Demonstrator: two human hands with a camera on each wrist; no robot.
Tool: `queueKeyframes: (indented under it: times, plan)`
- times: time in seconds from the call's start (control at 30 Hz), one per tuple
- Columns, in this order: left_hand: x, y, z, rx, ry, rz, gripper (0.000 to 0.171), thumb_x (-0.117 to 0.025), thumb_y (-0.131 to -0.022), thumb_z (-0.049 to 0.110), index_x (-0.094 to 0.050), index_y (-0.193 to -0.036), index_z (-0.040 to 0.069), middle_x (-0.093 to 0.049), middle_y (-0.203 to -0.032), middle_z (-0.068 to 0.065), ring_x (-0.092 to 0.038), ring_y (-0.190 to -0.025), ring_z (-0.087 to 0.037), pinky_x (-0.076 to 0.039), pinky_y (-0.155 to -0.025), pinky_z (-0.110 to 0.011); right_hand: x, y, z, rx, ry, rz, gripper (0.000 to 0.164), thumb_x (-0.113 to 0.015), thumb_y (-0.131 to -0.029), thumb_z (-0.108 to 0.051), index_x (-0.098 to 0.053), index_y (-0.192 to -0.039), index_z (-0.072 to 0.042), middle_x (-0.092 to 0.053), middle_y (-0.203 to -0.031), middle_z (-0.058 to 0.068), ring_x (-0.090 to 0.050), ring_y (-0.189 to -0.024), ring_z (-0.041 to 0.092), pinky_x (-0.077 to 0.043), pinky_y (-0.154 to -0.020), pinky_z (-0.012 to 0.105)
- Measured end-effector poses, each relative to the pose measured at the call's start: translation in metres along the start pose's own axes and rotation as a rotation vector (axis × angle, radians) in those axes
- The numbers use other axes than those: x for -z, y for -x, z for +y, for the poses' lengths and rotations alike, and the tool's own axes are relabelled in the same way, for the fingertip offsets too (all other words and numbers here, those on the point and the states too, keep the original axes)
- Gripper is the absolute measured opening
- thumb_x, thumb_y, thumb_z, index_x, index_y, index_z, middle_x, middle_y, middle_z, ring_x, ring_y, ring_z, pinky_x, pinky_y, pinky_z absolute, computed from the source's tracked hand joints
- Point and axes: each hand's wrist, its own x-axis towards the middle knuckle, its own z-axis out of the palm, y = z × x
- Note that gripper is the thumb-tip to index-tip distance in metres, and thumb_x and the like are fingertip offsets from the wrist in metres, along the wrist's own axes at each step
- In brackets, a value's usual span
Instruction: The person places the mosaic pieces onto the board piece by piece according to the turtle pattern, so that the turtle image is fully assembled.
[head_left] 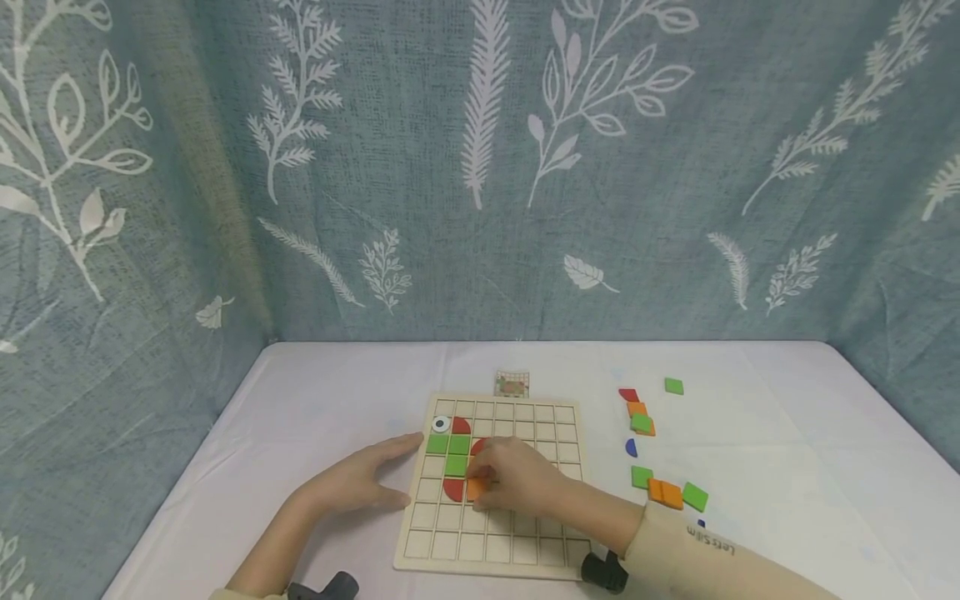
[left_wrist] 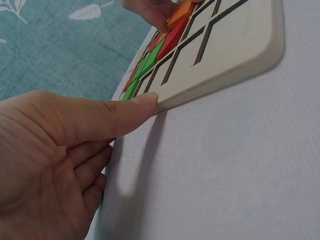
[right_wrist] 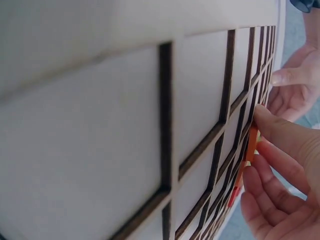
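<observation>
Now the right hand [head_left: 521, 477] pinches an orange square [head_left: 476, 490], its thumb and fingers close together on the sides. That orange square is at the left half of the board [head_left: 525, 551], just right of a red piece [head_left: 453, 490] with a round edge. The left hand [head_left: 352, 477] is spread wide, with its thumb touching the board's left edge. Farther up the board sit green squares [head_left: 457, 465] and a white eye piece [head_left: 441, 424]. A little picture card [head_left: 512, 384] lies by the far edge. Loose pieces [head_left: 666, 493] lie on the white table [head_left: 787, 450] to the right.
</observation>
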Motion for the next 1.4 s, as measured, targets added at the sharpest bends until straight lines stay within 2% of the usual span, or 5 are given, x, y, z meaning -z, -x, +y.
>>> queueKeyframes:
  times: [0.47, 0.7, 0.83, 1.1, 1.4]
  plan:
    - [0.001, 0.005, -0.002, 0.037, 0.019, -0.012, 0.08, -0.078, -0.067, 0.019, -0.042, -0.138, 0.006, -0.037, -0.145, -0.015, -0.026, -0.135, -0.038, -0.023, -0.109, -0.055, -0.002, 0.004, -0.008, -0.026, -0.003, -0.024, 0.022, -0.076, -0.075, -0.018, -0.073, -0.094, -0.009, -0.065, -0.083, -0.007, -0.051, -0.074, 0.0, -0.046, -0.067, 0.013]
    - [0.001, 0.004, -0.002, 0.06, 0.017, -0.01, 0.082, -0.078, -0.066, 0.019, -0.042, -0.138, 0.007, -0.037, -0.145, -0.014, -0.026, -0.136, -0.037, -0.023, -0.109, -0.054, 0.021, 0.012, -0.001, -0.081, -0.104, -0.016, 0.022, -0.07, -0.079, -0.012, -0.07, -0.1, -0.005, -0.068, -0.094, 0.001, -0.06, -0.085, 0.011, -0.051, -0.072, 0.021]
    - [0.0, 0.003, -0.002, 0.08, 0.022, -0.007, 0.082, -0.078, -0.065, 0.019, -0.042, -0.138, 0.008, -0.036, -0.145, -0.013, -0.026, -0.136, -0.036, -0.023, -0.11, -0.054, 0.041, 0.023, 0.012, -0.112, -0.08, 0.01, 0.02, -0.067, -0.081, -0.008, -0.07, -0.1, -0.002, -0.068, -0.095, 0.005, -0.061, -0.087, 0.018, -0.052, -0.073, 0.027]
    - [0.0, 0.002, -0.001, 0.083, 0.012, -0.005, 0.081, -0.078, -0.066, 0.019, -0.042, -0.139, 0.008, -0.036, -0.145, -0.013, -0.026, -0.136, -0.036, -0.023, -0.109, -0.055, 0.076, 0.056, 0.055, -0.177, 0.008, 0.019, 0.019, -0.065, -0.078, -0.002, -0.068, -0.096, -0.001, -0.067, -0.095, 0.006, -0.06, -0.083, 0.021, -0.052, -0.068, 0.027]
    - [0.0, 0.003, 0.0, 0.07, 0.012, -0.02, 0.083, -0.078, -0.066, 0.022, -0.042, -0.138, 0.007, -0.036, -0.145, -0.014, -0.025, -0.136, -0.038, -0.021, -0.11, -0.056, 0.091, 0.084, 0.1, -0.279, 0.078, -0.042, 0.027, -0.062, -0.073, 0.009, -0.07, -0.095, -0.004, -0.068, -0.092, 0.003, -0.061, -0.084, 0.02, -0.055, -0.073, 0.032]
